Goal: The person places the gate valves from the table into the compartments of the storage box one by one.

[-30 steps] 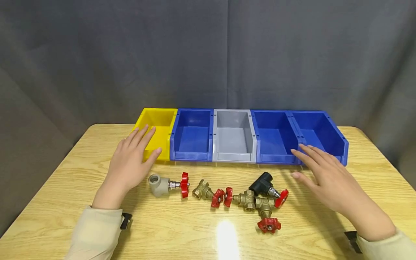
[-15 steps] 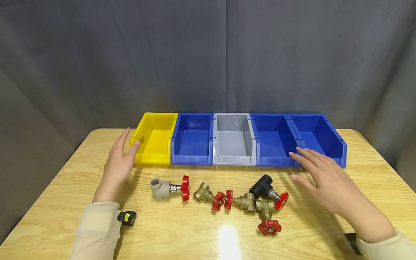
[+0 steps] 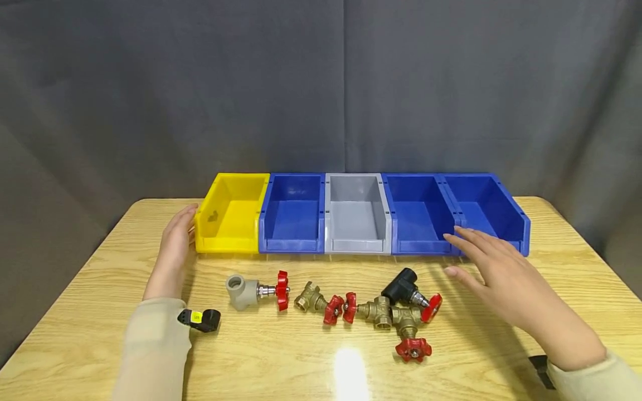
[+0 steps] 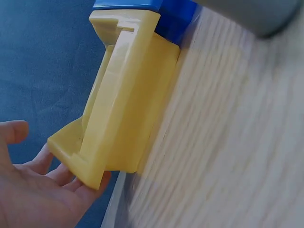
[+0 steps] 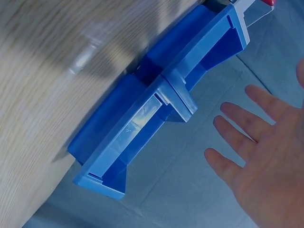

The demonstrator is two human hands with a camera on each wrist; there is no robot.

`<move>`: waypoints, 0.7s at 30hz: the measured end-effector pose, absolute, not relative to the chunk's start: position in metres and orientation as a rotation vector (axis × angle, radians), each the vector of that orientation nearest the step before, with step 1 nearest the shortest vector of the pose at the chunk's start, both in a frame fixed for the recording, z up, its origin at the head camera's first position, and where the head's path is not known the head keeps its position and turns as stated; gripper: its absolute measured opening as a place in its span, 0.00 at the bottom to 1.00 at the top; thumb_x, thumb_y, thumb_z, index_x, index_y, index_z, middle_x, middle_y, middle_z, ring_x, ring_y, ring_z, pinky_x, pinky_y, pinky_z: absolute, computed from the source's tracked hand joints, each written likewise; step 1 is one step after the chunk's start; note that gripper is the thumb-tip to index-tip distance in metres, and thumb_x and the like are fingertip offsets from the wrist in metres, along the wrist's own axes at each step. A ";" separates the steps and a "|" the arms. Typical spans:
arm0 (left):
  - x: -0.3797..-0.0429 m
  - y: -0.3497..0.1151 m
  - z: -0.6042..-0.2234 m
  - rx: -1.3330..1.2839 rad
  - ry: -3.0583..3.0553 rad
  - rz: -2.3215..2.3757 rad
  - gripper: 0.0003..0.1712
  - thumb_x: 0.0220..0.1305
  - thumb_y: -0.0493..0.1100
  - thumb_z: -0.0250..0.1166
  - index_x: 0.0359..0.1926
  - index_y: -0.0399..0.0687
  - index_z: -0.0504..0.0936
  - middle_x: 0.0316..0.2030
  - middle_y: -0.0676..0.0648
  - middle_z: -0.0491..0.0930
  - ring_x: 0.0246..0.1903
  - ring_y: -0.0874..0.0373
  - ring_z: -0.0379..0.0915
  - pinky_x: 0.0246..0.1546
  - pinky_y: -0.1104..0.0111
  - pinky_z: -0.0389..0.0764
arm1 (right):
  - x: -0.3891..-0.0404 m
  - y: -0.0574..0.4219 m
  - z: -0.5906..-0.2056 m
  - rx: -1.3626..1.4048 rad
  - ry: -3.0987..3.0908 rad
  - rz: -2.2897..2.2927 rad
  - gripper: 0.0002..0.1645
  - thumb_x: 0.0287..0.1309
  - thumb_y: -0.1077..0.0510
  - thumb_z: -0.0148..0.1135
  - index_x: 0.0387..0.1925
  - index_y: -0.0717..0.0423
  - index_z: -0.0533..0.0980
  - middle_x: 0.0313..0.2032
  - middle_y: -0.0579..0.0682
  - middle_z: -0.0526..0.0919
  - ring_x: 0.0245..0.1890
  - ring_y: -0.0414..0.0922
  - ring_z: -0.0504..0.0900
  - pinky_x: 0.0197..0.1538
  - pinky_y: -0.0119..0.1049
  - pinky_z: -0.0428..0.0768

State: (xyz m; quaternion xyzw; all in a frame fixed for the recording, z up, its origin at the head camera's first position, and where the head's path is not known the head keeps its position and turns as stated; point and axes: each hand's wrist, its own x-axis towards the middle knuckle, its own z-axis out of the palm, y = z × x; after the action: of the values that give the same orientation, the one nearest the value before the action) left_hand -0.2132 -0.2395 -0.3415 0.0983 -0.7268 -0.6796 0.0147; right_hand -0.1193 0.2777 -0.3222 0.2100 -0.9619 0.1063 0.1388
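My left hand (image 3: 174,245) lies against the outer left side of the yellow bin (image 3: 227,245), its fingers extended along that wall. In the left wrist view the fingertips pass behind the bin's side, with the thumb held apart. Over the front of the two right-hand blue bins (image 3: 426,247) hovers my right hand (image 3: 511,284), fingers spread and holding nothing. On the table between the hands lie a grey plastic valve (image 3: 244,293), a black valve (image 3: 400,285) and three brass valves, one of them a brass valve (image 3: 311,298) near the middle. All have red handwheels.
The row of bins continues with another blue bin (image 3: 292,245) and a grey bin (image 3: 358,247). Behind the wooden table (image 3: 281,362) hangs a dark grey curtain (image 3: 321,83).
My left hand has moved from above the yellow bin to its outer left side. The right hand has stayed nearly still, and the valves lie as before.
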 end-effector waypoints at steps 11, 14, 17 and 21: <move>-0.216 -0.264 -0.347 0.196 -2.358 -2.150 0.35 0.79 0.57 0.43 0.78 0.48 0.51 0.77 0.44 0.47 0.73 0.45 0.49 0.72 0.57 0.55 | -0.119 0.278 -0.321 0.581 -2.776 0.328 0.34 0.66 0.44 0.62 0.69 0.54 0.69 0.68 0.61 0.68 0.66 0.65 0.64 0.66 0.64 0.59; -0.215 -0.270 -0.352 0.149 -2.415 -2.143 0.36 0.78 0.57 0.45 0.78 0.47 0.50 0.77 0.44 0.47 0.72 0.45 0.51 0.70 0.60 0.60 | -0.119 0.278 -0.323 0.595 -2.778 0.334 0.34 0.68 0.44 0.60 0.69 0.54 0.69 0.67 0.62 0.68 0.65 0.66 0.65 0.66 0.65 0.59; -0.214 -0.273 -0.356 0.145 -2.407 -2.179 0.38 0.77 0.58 0.47 0.78 0.47 0.49 0.77 0.43 0.46 0.72 0.46 0.53 0.68 0.63 0.63 | -0.119 0.277 -0.324 0.606 -2.779 0.339 0.33 0.68 0.44 0.59 0.69 0.53 0.69 0.67 0.62 0.68 0.65 0.66 0.66 0.65 0.65 0.59; -0.215 -0.274 -0.359 0.176 -2.356 -2.234 0.39 0.76 0.58 0.50 0.78 0.47 0.50 0.77 0.43 0.46 0.70 0.49 0.54 0.67 0.65 0.63 | -0.117 0.273 -0.322 0.639 -2.778 0.379 0.31 0.68 0.45 0.61 0.67 0.51 0.71 0.67 0.59 0.69 0.64 0.66 0.66 0.63 0.66 0.62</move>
State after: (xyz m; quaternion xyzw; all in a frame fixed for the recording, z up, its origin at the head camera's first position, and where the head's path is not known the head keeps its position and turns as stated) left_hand -0.2151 -0.2735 -0.3595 0.0540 -0.7235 -0.6860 -0.0551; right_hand -0.1166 0.2728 -0.3225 0.2203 -0.9575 0.1305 0.1325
